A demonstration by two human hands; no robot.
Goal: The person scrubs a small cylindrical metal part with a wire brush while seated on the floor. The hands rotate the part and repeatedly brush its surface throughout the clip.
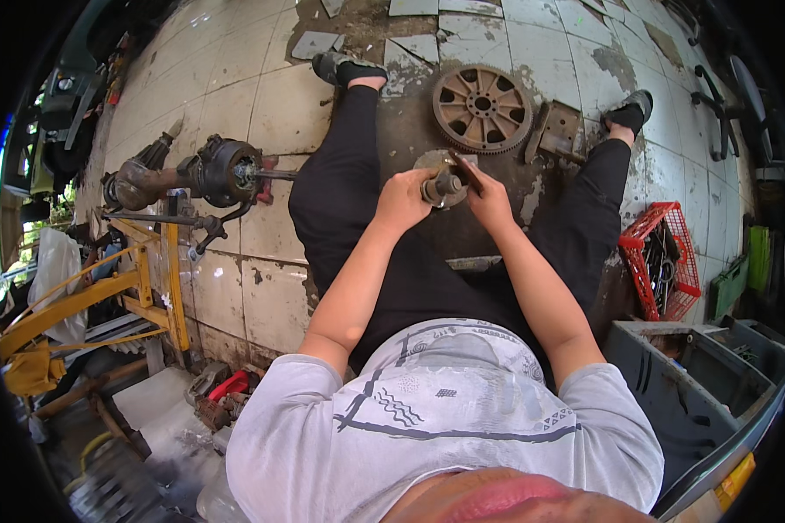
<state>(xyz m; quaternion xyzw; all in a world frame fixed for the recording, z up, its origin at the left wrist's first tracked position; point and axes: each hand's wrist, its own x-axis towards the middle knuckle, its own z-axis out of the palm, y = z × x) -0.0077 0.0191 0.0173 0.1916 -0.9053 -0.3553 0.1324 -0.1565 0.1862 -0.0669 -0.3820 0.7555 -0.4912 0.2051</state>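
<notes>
Between my knees, my left hand (400, 199) grips a cylindrical metal part (437, 189), probably a shaft or hub end. My right hand (490, 204) pinches a thin, flat brown piece (466, 170) on the part's right; its material cannot be told. The two things are close, but whether they touch is unclear. Beneath them a round metal disc (432, 162) is partly hidden by my hands. Beyond, a rusty flywheel with a toothed rim (511, 121) lies flat on the floor. Beside its right edge is a rusty metal bracket (560, 125).
At left, an axle assembly (160, 173) stands by a yellow metal frame (176, 287). To the right are a red plastic basket (693, 274) of hand tools and a grey metal box (667, 386). Broken tiles (317, 44) lie on the floor ahead.
</notes>
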